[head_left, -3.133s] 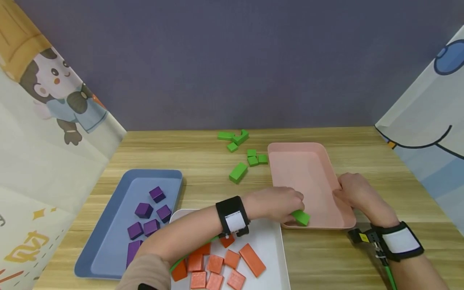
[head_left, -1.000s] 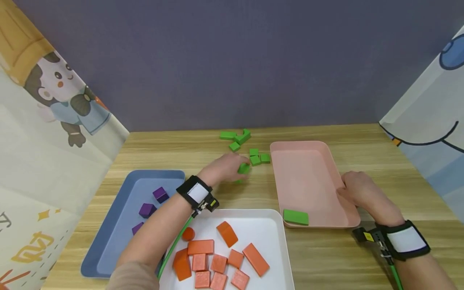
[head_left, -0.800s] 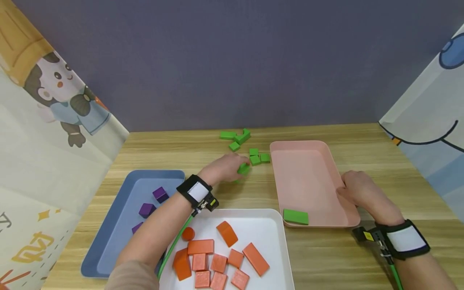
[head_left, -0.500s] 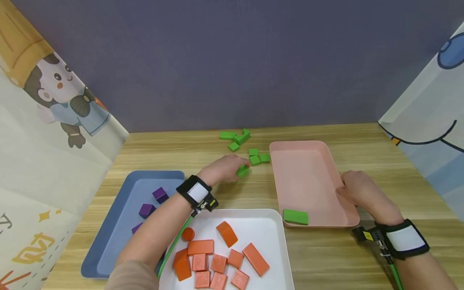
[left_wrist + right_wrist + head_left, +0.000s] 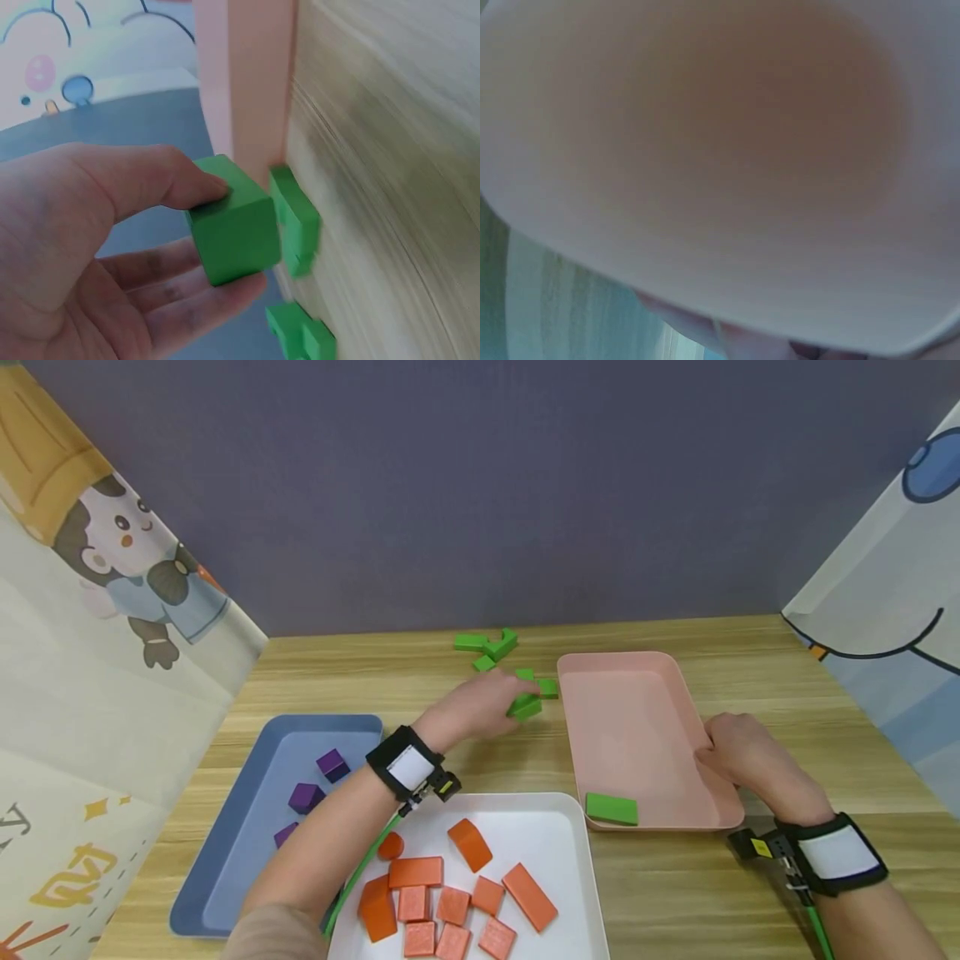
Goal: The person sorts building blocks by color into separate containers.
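Note:
My left hand pinches a green block over the middle of the table, just left of the pink tray. In the left wrist view the thumb lies on one face of that block, with the other fingers along the opposite side. My right hand grips the pink tray's right edge, its fingers partly hidden. A flat green block lies in the tray's near left corner. Small green cubes rest right behind the held block, partly covered by my hand.
Several more green pieces lie at the back of the table. A white tray with orange blocks stands in front. Purple blocks sit in the blue tray at the left, under my left forearm. A dark wall rises behind.
My left hand let go of the flat green block in the pink tray, reached back to another green block and gripped it. It has since shifted slightly right. My right hand stays on the tray.

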`<state>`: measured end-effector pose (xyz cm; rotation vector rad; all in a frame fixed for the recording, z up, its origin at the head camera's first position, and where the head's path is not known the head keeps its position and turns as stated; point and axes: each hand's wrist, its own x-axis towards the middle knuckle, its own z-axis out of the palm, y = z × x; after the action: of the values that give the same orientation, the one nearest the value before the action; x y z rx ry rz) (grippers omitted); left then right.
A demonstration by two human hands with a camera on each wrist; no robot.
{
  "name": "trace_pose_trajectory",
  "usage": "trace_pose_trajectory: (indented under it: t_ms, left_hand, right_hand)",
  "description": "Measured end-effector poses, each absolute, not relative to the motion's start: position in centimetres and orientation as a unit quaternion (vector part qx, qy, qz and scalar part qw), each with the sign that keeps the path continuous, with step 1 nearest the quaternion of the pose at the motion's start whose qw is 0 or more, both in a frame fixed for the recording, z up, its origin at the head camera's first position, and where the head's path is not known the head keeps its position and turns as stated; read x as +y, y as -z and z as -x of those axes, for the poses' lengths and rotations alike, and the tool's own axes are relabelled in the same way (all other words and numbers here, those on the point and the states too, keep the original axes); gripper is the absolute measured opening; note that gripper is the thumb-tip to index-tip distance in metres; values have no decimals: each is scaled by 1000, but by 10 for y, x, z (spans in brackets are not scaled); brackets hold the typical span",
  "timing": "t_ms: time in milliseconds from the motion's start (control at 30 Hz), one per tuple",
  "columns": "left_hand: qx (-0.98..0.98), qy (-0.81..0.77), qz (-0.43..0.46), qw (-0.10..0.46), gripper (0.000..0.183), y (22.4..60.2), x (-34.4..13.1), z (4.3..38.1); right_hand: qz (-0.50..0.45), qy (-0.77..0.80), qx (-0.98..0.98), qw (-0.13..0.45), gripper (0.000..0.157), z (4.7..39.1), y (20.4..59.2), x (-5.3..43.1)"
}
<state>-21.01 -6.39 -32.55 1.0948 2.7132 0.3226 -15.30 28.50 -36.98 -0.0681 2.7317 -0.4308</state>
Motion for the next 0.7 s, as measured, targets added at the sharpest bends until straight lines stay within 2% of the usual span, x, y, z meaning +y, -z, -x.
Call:
trace_pose_trajectory:
  t_ms: [333, 533, 700]
  left_hand:
    - [878, -99, -464, 67, 47, 309, -18, 183]
    - [855, -48, -510, 84, 45, 308, 11, 169]
    - [830, -20, -550, 95, 36, 315, 29, 162]
  right_hand:
    - [26, 159, 970, 183, 16, 153, 370, 285]
    - [32, 153, 971, 182, 16, 153, 370, 285]
    - [40, 149, 972, 177, 15, 154, 370, 286]
